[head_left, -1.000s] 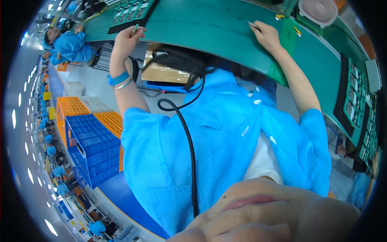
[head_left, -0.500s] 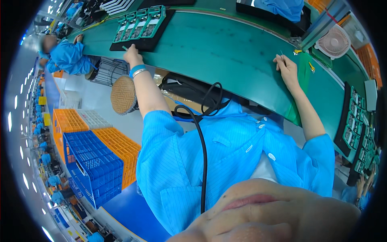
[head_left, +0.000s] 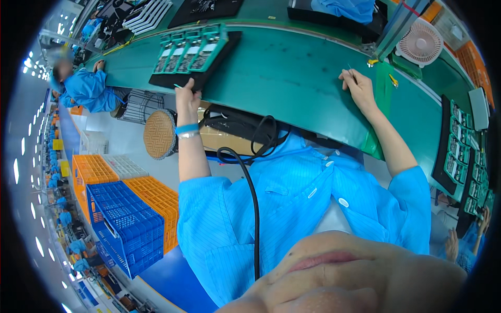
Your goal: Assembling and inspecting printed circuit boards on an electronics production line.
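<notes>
At the far left of the bench, my left hand is closed on the near edge of a flat black tray. Several green-framed circuit boards lie side by side on that tray. A thin pale stick-like piece shows by the left fingertips; what it is I cannot make out. My right hand is over the right part of the bench, its fingers pinched round a thin dark pointed tool that looks like tweezers. A blue band circles my left wrist.
The green bench spans the view. More boards on black trays lie at the right, near another person's hands. A pink fan stands at the back right. Stacked crates and a woven stool are at the left.
The black tray with its boards has shifted to the right and turned slightly, with my left hand closed on its edge. My right hand keeps its pinch at nearly the same spot.
</notes>
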`<state>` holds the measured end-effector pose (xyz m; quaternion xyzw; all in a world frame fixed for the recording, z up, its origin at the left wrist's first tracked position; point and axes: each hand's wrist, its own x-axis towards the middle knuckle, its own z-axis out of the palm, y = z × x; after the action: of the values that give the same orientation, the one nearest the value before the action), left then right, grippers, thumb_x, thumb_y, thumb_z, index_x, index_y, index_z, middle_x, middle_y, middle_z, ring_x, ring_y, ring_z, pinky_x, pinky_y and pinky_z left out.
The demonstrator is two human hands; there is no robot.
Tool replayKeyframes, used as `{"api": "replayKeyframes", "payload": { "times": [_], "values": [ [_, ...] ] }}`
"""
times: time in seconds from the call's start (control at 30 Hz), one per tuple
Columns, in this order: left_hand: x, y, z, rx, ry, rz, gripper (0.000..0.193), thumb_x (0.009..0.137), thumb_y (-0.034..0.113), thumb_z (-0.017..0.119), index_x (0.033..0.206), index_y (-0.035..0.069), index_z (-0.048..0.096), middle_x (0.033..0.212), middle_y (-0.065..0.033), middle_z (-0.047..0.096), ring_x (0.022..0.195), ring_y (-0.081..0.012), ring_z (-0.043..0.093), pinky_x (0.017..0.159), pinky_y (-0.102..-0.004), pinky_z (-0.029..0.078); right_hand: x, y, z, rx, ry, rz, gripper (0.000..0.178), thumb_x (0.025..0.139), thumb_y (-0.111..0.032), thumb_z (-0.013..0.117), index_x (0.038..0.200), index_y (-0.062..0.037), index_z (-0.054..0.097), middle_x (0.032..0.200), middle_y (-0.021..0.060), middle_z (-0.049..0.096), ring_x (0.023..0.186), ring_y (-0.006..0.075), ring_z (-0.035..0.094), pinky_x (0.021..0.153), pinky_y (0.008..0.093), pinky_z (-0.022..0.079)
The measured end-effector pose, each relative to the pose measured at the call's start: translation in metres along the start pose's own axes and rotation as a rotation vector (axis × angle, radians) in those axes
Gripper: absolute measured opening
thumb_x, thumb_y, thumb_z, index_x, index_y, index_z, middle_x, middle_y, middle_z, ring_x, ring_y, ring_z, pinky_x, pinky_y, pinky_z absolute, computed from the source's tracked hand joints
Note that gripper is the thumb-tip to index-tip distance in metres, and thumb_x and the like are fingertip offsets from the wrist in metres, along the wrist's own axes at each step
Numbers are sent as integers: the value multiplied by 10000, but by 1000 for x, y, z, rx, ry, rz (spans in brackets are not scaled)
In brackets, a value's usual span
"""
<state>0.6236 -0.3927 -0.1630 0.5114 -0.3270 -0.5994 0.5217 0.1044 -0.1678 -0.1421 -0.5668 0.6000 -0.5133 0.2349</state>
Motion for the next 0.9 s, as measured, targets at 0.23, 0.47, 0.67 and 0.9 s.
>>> {"api": "replayKeyframes", "payload": {
  "times": [0.23,0.47,0.67,0.9],
  "values": [
    [-201,-37,111,-78,-243,-280,488,950,-8,578,1398,83,408,1309,-94,579,1168,-261,607,964,-433,543,16,-32,6,435,-262,479,509,983,-412,567,1206,43,603,827,65,645,438,53,435,404,197,274],
    [-231,-46,123,-52,-590,-369,586,934,-2,609,1454,62,345,1364,-116,543,1180,-235,596,960,-386,538,-6,-30,-2,556,-330,662,168,874,-156,684,764,-75,586,558,-66,407,430,37,278,418,253,170],
    [-210,-20,152,277,-800,-306,713,928,64,652,1499,-16,233,1427,-157,461,1305,-220,469,1086,-357,404,-73,-63,-22,498,-90,622,270,901,-150,671,801,-121,421,667,-66,381,530,25,326,455,224,227],
    [-75,-6,199,1312,-942,192,316,908,344,694,832,38,726,721,-67,720,612,-140,637,577,-324,518,-107,-14,-39,-169,-14,455,89,935,-99,638,918,-15,614,696,-22,528,542,62,465,479,255,357]
  ]
}}
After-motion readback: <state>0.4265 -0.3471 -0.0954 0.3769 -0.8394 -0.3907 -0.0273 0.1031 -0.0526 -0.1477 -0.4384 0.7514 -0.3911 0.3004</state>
